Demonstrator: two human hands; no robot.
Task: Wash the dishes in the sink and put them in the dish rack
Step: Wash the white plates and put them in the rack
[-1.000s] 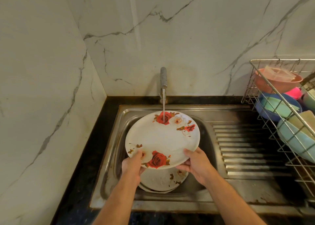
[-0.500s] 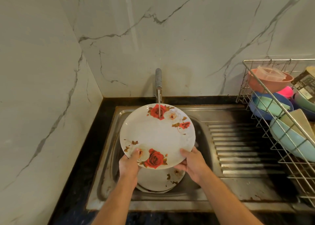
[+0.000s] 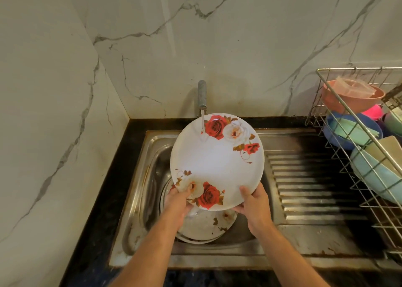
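White with red roses, the plate (image 3: 217,162) is in both your hands, tilted up over the sink (image 3: 150,178), and its far edge is under the thin stream from the tap (image 3: 202,95). Your left hand (image 3: 177,203) pinches the near-left rim, with the thumb on the printed face and the fingers behind. Your right hand (image 3: 254,202) holds the near-right rim in the same way.

I judge the plate is stiff and rather light, maybe melamine or ceramic; I cannot tell which. It is wet now, so it will be slippery, and if it is ceramic it can chip against the steel. Keep your hold on the rim, thumb on top and fingers below, on two opposite sides. Do not hold it by one edge only while the water runs on it.

Just below your hands, at least one more plate (image 3: 208,223) of the same pattern lies flat in the basin and looks not washed yet. Beyond your right hand is the ribbed drainboard (image 3: 304,184), and further to that side stands the wire dish rack (image 3: 352,156). It already has coloured bowls (image 3: 348,132) inside, so you will need a free slot there, and I think the plate should go in upright.
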